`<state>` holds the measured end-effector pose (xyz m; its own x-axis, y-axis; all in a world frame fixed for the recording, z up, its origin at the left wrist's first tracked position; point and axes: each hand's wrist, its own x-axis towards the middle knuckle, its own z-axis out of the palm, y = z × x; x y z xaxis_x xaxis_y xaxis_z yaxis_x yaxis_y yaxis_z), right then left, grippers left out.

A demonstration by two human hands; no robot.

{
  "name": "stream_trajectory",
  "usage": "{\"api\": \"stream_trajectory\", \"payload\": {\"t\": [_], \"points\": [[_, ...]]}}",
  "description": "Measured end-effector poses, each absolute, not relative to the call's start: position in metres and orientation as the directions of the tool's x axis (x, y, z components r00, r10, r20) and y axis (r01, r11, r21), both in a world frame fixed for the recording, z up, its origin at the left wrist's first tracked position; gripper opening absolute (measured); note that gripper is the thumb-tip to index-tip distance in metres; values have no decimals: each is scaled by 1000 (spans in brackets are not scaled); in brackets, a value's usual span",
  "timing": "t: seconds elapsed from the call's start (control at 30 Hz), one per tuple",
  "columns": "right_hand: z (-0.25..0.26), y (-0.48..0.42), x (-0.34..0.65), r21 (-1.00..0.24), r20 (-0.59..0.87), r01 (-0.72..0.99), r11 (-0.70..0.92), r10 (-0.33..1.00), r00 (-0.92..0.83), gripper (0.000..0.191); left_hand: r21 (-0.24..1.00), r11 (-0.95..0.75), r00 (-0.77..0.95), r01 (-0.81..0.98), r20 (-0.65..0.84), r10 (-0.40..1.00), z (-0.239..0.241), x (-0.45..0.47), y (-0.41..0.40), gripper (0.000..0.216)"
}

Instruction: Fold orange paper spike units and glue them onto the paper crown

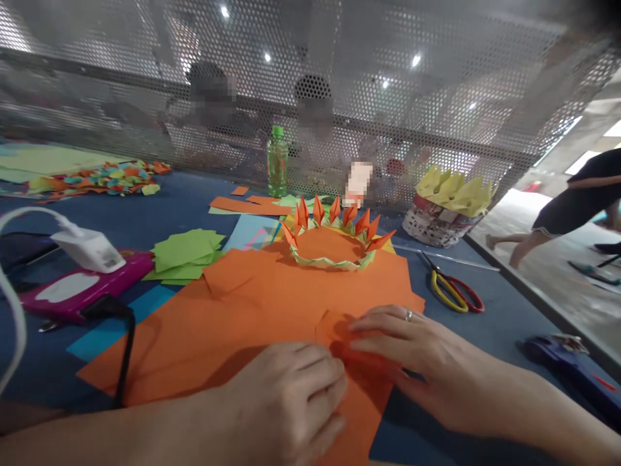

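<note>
Step in hand: probably folding or creasing a small orange paper piece (334,325), with both hands brought close around it.
Next move: seems to call for lining up the edges, then pressing the crease down evenly without skewing the thin paper.
Small orange paper piece: lies between the hands, partly beneath the right fingers; bright orange, darkened by shadow there, with one corner showing past the fingertips; too blurred and covered to read the folds.
Left hand (305,395): curled, knuckles up, beside the piece; cannot tell whether pinching, fingertips being hidden.
Right hand (424,349): fingers outstretched over the piece, thumb lower and apart; cannot tell whether gripping any paper.
Orange sheets (194,343): spread beneath and ahead of both hands, overlapping.
Spiked paper ring (327,263): stands beyond both hands; pale green band, orange points.
Green paper stack (187,252): lies ahead and left of the left hand.
Scissors (439,274): lie just beyond the right hand.
</note>
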<state>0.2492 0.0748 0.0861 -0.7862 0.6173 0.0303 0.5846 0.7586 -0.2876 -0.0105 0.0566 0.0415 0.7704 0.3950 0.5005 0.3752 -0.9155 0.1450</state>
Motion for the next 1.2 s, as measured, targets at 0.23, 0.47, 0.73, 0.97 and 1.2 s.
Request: {"api": "stream_trajectory", "payload": {"t": [0.23, 0.47, 0.73, 0.97, 1.2], "points": [[84, 86, 250, -216, 3, 585, 782, 600, -800, 72, 196, -906, 753, 374, 507, 420, 41, -12, 64, 31], [71, 102, 253, -170, 184, 525, 834, 550, -815, 43, 199, -900, 746, 389, 506, 434, 40, -11, 66, 33], [72, 109, 264, 138, 225, 544, 827, 509, -831, 40, 180, -904, 733, 387, 534, 421, 42, -13, 64, 34], [69, 109, 251, 220, 273, 340, 914, 277, -921, 27, 177, -908, 733, 380, 541, 412, 39, -13, 67, 30], [58, 95, 239, 302, 428, 393, 869, 245, -870, 28, 155, -910, 679, 384, 620, 392, 46, -11, 64, 25]]}}
